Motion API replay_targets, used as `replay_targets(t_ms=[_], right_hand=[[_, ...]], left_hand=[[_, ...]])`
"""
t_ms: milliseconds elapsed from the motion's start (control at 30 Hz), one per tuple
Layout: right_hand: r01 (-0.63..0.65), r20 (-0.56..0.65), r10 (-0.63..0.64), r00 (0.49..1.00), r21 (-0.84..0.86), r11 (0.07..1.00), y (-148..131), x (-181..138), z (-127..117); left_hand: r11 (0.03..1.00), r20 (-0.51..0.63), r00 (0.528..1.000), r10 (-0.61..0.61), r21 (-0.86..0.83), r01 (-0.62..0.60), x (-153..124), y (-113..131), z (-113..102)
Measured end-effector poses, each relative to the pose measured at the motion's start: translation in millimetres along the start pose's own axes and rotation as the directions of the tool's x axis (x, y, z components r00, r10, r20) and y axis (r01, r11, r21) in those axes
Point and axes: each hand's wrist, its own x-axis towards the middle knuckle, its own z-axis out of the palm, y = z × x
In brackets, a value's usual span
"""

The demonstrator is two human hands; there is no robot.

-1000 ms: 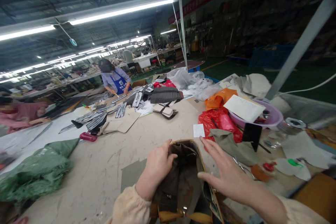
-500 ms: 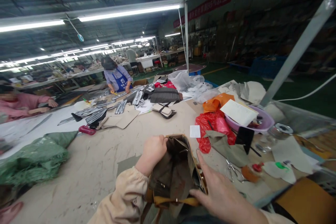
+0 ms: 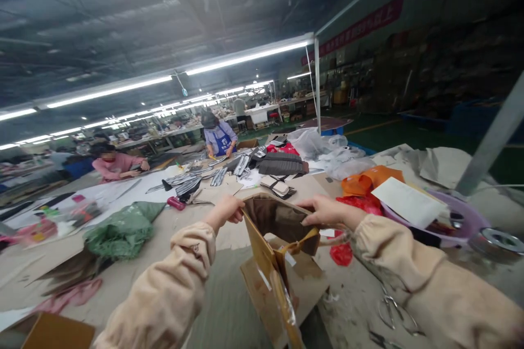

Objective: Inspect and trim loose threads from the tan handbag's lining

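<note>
A tan-brown handbag [image 3: 261,242] with a dark olive-brown lining is held up over the table, its mouth spread wide. My left hand [image 3: 228,211] is closed on the left end of its upper edge, fingers pinching the rim. On the opposite side my right hand [image 3: 329,212] grips the right edge, thumb and fingers closed around it. A yellow-brown strap [image 3: 301,240] crosses the near side of the opening, and a strap wrapped in clear film hangs below. Flat brown panels show beneath the bag; I cannot tell whether they belong to it.
Scissors [image 3: 393,308] lie at the lower right. A purple basin [image 3: 462,218] and red plastic [image 3: 341,253] are on the right. Green woven cloth [image 3: 125,229] and a brown box [image 3: 61,332] lie left. Two co-workers sit across the table, one in a blue apron [image 3: 223,143].
The bag has risen and turned, now showing its tan outside. My right hand has gone from spread fingers beside it to gripping its rim. The view has tilted up and swung left.
</note>
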Motion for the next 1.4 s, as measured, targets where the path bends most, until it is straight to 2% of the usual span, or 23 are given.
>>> replay_targets(t_ms=[67, 133, 200, 267, 367, 433, 467, 533, 600, 667, 733, 767, 833, 967, 1167, 1267, 1400], right_hand=[[0.007, 0.055, -0.005, 0.998, -0.027, 1.0, -5, 9, -12], [0.028, 0.102, -0.023, 0.994, -0.046, 0.999, -6, 11, -17], [0.066, 0.138, -0.058, 0.989, -0.053, 0.996, -4, 9, -14], [0.098, 0.154, -0.084, 0.984, -0.081, 0.992, 1, 6, -2], [0.136, 0.216, -0.108, 0.97, -0.12, 0.983, 10, 1, 30], [0.184, 0.219, -0.157, 0.963, -0.108, 0.977, 15, -4, 50], [0.216, 0.191, -0.194, 0.962, -0.102, 0.971, 17, -7, 58], [0.274, 0.093, -0.264, 0.96, -0.119, 0.954, 22, -14, 69], [0.306, -0.007, -0.311, 0.95, -0.155, 0.939, 25, -21, 75], [0.323, -0.092, -0.341, 0.935, -0.17, 0.931, 28, -27, 80], [0.334, -0.157, -0.358, 0.92, -0.162, 0.929, 31, -31, 86], [0.336, -0.183, -0.362, 0.914, -0.159, 0.928, 32, -32, 89], [0.328, -0.229, -0.358, 0.905, -0.161, 0.931, 33, -32, 94], [0.321, -0.259, -0.353, 0.899, -0.157, 0.934, 35, -32, 98], [0.305, -0.272, -0.333, 0.903, -0.139, 0.942, 35, -32, 102], [0.265, -0.273, -0.3, 0.914, -0.158, 0.951, 36, -31, 102], [0.262, -0.223, -0.296, 0.929, -0.172, 0.95, 39, -29, 99]], left_hand=[[0.998, -0.009, 1.0, -0.016, -0.054, 0.016, -16, -5, -4], [0.985, 0.031, 0.999, -0.043, -0.168, 0.047, -42, -18, 0], [0.913, 0.133, 0.988, -0.075, -0.39, 0.121, -71, -38, 12], [0.839, 0.211, 0.973, -0.093, -0.51, 0.191, -98, -59, 30], [0.814, 0.308, 0.943, -0.127, -0.51, 0.276, -123, -85, 55], [0.847, 0.335, 0.933, -0.135, -0.449, 0.284, -131, -95, 63], [0.888, 0.312, 0.941, -0.13, -0.386, 0.251, -133, -96, 63], [0.981, 0.171, 0.982, -0.086, -0.156, 0.113, -135, -93, 58], [0.987, -0.047, 0.997, 0.064, 0.148, -0.057, -138, -81, 50], [0.901, -0.165, 0.943, 0.29, 0.38, -0.21, -141, -64, 45], [0.793, -0.171, 0.865, 0.472, 0.511, -0.332, -141, -44, 47], [0.742, -0.153, 0.835, 0.529, 0.562, -0.366, -139, -34, 50], [0.671, -0.139, 0.805, 0.577, 0.642, -0.37, -130, -19, 60], [0.612, -0.123, 0.804, 0.582, 0.716, -0.334, -101, -8, 77], [0.583, -0.127, 0.765, 0.631, 0.729, -0.359, -73, -16, 88], [0.602, -0.109, 0.75, 0.652, 0.676, -0.425, -68, -24, 88], [0.656, -0.114, 0.72, 0.684, 0.526, -0.541, -66, -40, 84]])
